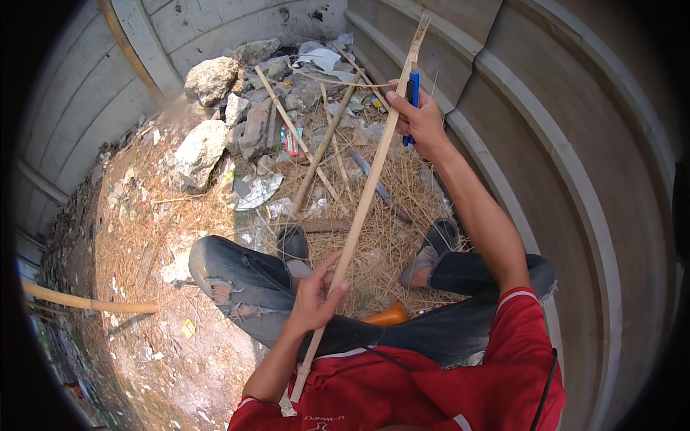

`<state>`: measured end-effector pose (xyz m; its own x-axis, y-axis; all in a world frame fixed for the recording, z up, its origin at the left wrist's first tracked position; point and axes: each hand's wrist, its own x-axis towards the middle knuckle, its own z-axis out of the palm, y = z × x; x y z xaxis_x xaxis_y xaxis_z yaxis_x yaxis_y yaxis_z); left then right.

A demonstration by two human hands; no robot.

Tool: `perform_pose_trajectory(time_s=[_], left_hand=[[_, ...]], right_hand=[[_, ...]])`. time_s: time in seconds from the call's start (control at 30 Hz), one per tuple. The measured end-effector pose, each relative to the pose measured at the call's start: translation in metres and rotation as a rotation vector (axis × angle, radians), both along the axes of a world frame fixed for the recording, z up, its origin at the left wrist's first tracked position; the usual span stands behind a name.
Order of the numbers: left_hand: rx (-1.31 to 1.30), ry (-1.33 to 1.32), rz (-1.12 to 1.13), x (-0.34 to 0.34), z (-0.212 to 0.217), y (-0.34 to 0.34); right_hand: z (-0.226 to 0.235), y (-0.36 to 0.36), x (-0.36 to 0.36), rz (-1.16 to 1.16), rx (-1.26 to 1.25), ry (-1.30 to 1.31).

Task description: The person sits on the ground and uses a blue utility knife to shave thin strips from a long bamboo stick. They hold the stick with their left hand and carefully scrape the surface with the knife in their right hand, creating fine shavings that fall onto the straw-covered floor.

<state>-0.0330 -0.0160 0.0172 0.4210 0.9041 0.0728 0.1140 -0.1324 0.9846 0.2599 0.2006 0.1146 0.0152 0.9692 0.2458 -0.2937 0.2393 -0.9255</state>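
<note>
A long, pale split-bamboo strip runs slantwise from my lap up to the far right. My left hand is closed around its lower part, near my knees. Near the upper end, my right hand grips a blue utility knife, whose body lies against the strip; the blade is hidden. The thumb of that hand also presses on the bamboo. A thin curled sliver trails off to the left from beside the knife.
Bamboo sticks and shavings litter the ground between my feet. Rocks and rubbish lie beyond. An orange plastic piece sits by my legs. A corrugated wall rises close on the right; a bamboo pole juts in at left.
</note>
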Motion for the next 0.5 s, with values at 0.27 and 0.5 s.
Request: perform_pose_trajectory(time_s=[0.27,0.5], left_hand=[[0.045,0.014,0.145,0.035,0.069,0.066],[-0.067,-0.255,0.083,0.034,0.063,0.079]], right_hand=[[-0.01,-0.052,-0.056,0.178,0.197,-0.377],[0.004,-0.065,-0.026,0.147,0.079,-0.409]])
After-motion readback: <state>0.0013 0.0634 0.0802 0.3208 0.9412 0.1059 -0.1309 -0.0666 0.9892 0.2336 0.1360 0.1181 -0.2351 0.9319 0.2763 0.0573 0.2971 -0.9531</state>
